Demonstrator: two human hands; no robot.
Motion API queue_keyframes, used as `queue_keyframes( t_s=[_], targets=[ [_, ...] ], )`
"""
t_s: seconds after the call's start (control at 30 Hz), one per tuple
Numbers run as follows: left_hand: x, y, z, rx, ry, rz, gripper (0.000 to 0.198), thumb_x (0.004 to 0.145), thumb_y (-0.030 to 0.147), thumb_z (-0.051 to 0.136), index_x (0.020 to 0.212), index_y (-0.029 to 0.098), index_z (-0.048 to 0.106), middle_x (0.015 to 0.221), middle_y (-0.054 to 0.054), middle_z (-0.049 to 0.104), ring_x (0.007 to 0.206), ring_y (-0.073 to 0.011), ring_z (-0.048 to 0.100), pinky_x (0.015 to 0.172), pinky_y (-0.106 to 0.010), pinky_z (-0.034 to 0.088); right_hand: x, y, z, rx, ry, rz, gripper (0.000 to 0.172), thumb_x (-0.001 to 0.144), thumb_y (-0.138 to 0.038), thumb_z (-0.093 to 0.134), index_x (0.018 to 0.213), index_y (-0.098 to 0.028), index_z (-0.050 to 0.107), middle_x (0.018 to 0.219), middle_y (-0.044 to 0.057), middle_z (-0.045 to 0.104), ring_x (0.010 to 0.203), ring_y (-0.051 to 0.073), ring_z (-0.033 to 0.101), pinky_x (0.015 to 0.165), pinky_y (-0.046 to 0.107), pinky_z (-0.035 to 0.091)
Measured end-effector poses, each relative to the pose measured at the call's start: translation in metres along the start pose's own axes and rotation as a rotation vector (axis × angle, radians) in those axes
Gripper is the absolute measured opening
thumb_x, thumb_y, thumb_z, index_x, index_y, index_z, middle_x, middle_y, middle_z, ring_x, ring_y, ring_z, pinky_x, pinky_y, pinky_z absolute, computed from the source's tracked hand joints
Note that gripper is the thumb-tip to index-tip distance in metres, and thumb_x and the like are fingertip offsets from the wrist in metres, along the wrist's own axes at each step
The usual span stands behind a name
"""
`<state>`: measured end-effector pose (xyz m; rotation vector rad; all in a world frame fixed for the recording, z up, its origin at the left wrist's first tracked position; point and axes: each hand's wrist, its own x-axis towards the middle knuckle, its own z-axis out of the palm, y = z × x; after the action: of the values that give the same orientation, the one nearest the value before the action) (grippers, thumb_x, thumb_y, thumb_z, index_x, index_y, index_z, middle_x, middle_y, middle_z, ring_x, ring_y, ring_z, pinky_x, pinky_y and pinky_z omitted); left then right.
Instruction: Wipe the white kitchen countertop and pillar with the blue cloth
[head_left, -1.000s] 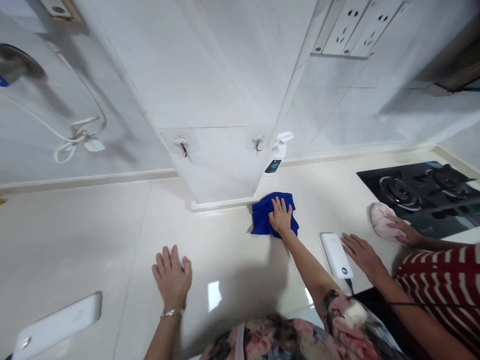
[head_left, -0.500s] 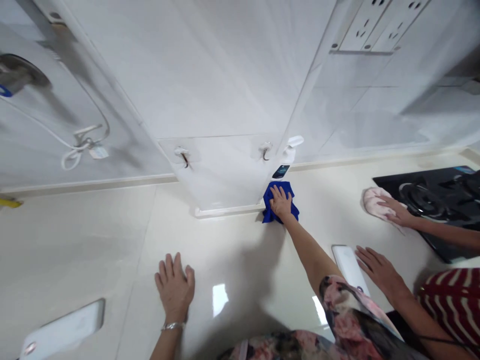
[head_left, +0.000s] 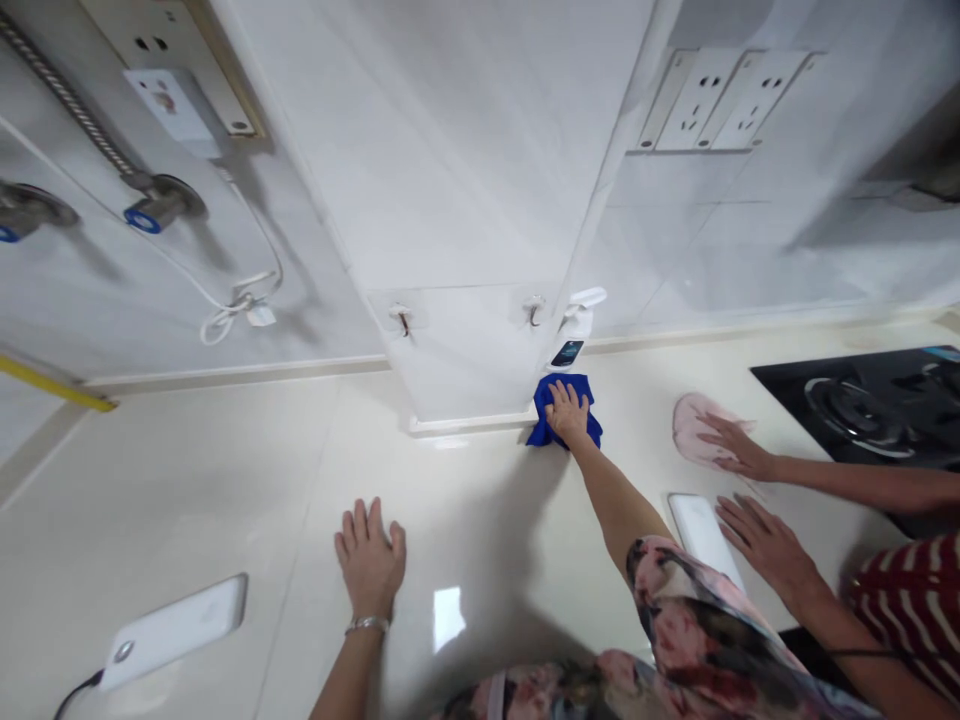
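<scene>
hands: right hand (head_left: 568, 412) open, pressing blue cloth (head_left: 541, 428) at skirting edge (head_left: 465, 425) | left hand (head_left: 370, 558) open flat on counter (head_left: 187, 480)

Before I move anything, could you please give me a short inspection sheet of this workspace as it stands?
surface: glossy cream countertop, shadowed near the arms.
job's things: blue cloth; pink cloth under a co-worker's hand.
clutter: two flat white devices; white pump bottle by the pillar.
hands: right hand pressing the cloth; left hand flat on the counter.
cables: dark cable at the lower-left device; white cord on the wall.
surroundings: black gas hob; wall sockets.
</scene>
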<state>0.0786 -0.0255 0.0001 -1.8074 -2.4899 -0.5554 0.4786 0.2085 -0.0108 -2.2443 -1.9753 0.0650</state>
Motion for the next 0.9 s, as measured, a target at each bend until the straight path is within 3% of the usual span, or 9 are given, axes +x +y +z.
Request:
queue_keyframes(
  t_s=[0.27, 0.5, 0.67, 0.9],
  targets=[
    [0.000, 0.001, 0.005, -0.036, 0.034, 0.032, 0.062, 0.101, 0.039, 0.038, 0.152, 0.007, 0.052, 0.164, -0.025, 0.041, 0.159, -0.0392, 0.023, 0.127, -0.064, 0.020, -0.103, 0.011, -0.013, -0.029, 0.021, -0.019, 0.064, 0.100, -0.033, 0.034, 0.162, -0.017, 0.038, 0.171, 0.011, 0.032, 0.159, 0.030, 0.025, 0.127, 0.060, 0.016],
    [0.001, 0.006, 0.003, -0.070, 0.028, 0.031, 0.063, 0.101, 0.039, 0.037, 0.153, 0.006, 0.050, 0.164, -0.027, 0.039, 0.158, -0.0415, 0.025, 0.125, -0.066, 0.021, -0.208, -0.016, -0.018, 0.001, 0.008, -0.049, 0.066, 0.100, -0.038, 0.039, 0.162, -0.015, 0.038, 0.171, 0.014, 0.030, 0.160, 0.034, 0.022, 0.128, 0.062, 0.012],
    [-0.001, 0.010, 0.001, -0.103, 0.048, 0.052, 0.063, 0.102, 0.040, 0.036, 0.154, 0.007, 0.048, 0.165, -0.026, 0.038, 0.158, -0.0408, 0.023, 0.126, -0.065, 0.018, -0.278, -0.029, -0.025, 0.002, -0.066, -0.174, 0.070, 0.101, -0.043, 0.043, 0.165, -0.018, 0.032, 0.174, 0.010, 0.024, 0.161, 0.034, 0.016, 0.129, 0.062, 0.009],
    [-0.002, 0.012, -0.001, -0.146, 0.043, 0.075, 0.064, 0.101, 0.040, 0.038, 0.156, 0.007, 0.046, 0.167, -0.026, 0.035, 0.159, -0.0424, 0.021, 0.126, -0.067, 0.015, -0.347, -0.004, -0.040, 0.091, -0.165, -0.341, 0.069, 0.102, -0.047, 0.043, 0.165, -0.020, 0.031, 0.175, 0.007, 0.021, 0.162, 0.033, 0.012, 0.131, 0.061, 0.005]
  ],
)
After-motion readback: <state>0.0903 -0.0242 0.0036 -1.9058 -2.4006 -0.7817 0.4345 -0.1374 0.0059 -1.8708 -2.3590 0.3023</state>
